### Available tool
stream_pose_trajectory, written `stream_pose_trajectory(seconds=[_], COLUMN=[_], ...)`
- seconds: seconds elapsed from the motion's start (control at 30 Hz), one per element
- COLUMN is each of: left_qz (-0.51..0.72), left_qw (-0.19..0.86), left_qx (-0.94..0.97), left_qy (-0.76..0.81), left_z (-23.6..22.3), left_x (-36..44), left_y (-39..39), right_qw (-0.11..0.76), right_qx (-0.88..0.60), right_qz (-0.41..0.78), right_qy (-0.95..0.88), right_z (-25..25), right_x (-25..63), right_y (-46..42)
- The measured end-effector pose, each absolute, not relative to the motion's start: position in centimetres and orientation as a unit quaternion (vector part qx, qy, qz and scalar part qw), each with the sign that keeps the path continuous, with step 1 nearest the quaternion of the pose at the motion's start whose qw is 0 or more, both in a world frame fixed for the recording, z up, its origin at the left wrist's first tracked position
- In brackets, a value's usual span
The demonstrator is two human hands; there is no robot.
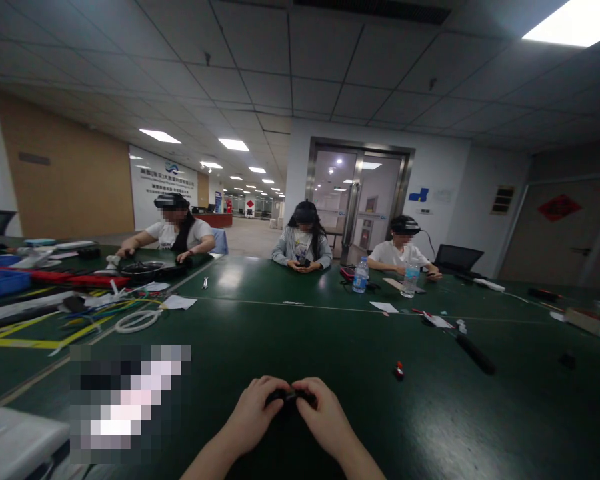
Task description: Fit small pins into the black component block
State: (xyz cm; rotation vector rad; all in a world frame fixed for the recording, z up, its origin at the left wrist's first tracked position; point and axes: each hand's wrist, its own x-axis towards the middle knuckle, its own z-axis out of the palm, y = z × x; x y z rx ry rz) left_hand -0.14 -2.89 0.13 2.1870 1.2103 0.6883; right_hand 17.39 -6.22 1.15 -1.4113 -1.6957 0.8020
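Left hand (pixel 257 405) and right hand (pixel 325 407), both closed narrow, pinch a small dark piece (pixel 291 395) between them, toward the middle of the green table (pixel 220 347)'s near edge! It's a fingertip hold, so uneven pressure could flick it loose, and dark on dark green, it might be hard to spot.

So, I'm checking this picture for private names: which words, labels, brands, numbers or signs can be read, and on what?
None can be quoted with certainty.
Wall sign: several lines, too blurred.
Glass doors: lettering too small.
Two bottles: labels too small.
Red diamond: marking too blurred.
Dark wall panel: too blurred.
Black thing held: no lettering visible.
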Motion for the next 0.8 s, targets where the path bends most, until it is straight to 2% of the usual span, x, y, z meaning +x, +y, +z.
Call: stream_pose_trajectory(seconds=[0.8], left_qz=[0.263], left_qw=[0.27], left_qx=[0.81], left_qy=[0.449], left_z=[-0.03], left_x=[-0.24], left_y=[-2.9], right_qw=[0.369], right_qx=[-0.568], right_qz=[0.312], right_qy=[-0.667], right_z=[1.27], right_x=[17.33], right_y=[-6.24])
